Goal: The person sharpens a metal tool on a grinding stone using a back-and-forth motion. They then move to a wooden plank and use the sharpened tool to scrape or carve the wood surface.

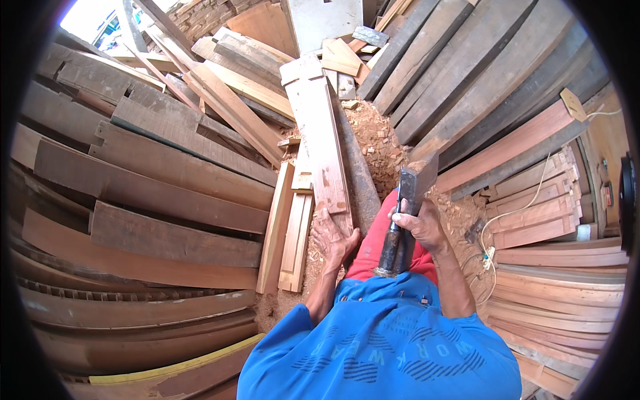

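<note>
A long pale reddish wooden board (325,157) runs away from me, with a crosspiece at its far end. My left hand (335,240) grips its near end, the fingers over the top and the thumb at the right edge. Above my lap, my right hand (425,223) is closed round a black-handled chisel (393,241), its butt end toward my body. A broad grey metal blade (419,181) sticks out beyond that hand; whether it belongs to the same tool I cannot tell. A dark, weathered beam (360,177) lies along the board's right side.
Long brown planks (180,233) are stacked on the left, and dark timbers (480,67) lean at the far right. Wood chips (380,137) heap beyond my legs. Narrow pale strips (295,243) lie left of the board. A white cord (523,209) trails past panelled wood pieces on the right.
</note>
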Motion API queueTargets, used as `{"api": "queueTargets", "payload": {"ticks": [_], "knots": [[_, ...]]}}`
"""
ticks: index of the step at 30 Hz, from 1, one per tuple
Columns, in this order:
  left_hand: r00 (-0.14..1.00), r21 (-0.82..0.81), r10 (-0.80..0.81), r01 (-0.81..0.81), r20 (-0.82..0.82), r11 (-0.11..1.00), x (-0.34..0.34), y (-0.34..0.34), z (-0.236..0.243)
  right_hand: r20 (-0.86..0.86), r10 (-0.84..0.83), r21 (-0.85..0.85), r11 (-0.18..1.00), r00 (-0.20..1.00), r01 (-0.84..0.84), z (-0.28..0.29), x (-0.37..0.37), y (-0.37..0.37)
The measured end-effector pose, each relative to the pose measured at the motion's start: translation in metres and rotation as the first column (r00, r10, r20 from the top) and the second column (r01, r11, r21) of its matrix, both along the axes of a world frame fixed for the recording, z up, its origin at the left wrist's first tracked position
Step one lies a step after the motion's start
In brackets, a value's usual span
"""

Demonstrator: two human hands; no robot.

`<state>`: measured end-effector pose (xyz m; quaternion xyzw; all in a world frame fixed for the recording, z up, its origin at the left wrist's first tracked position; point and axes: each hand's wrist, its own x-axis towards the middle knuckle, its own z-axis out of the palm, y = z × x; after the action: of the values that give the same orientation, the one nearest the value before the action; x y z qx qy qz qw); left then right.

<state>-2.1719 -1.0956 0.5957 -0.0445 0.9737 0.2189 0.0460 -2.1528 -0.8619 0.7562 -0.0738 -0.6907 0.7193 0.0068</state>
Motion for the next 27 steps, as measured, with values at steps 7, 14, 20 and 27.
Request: {"api": "queueTargets", "payload": {"ticks": [7,14,20,27], "knots": [[0.988,0.131,-0.155,0.157,-0.023,0.979,-0.005,0.021,-0.004,0.027,-0.027,0.03,0.999,0.999,0.026,-0.007,0.003,0.001],[0.918,0.029,-0.369,0.377,-0.146,0.926,0.002,0.018,0.02,0.042,-0.099,-0.083,0.991,0.994,0.102,-0.002,0.005,0.0],[0.792,0.315,-0.466,0.592,-0.394,0.742,-0.007,0.038,0.067,0.02,-0.083,-0.038,0.996,0.996,0.084,-0.009,0.008,0.004],[0.452,0.378,-0.466,0.892,-0.76,0.249,-0.022,0.059,0.165,0.053,-0.082,-0.182,0.979,0.995,0.09,-0.023,0.001,0.002]]}}
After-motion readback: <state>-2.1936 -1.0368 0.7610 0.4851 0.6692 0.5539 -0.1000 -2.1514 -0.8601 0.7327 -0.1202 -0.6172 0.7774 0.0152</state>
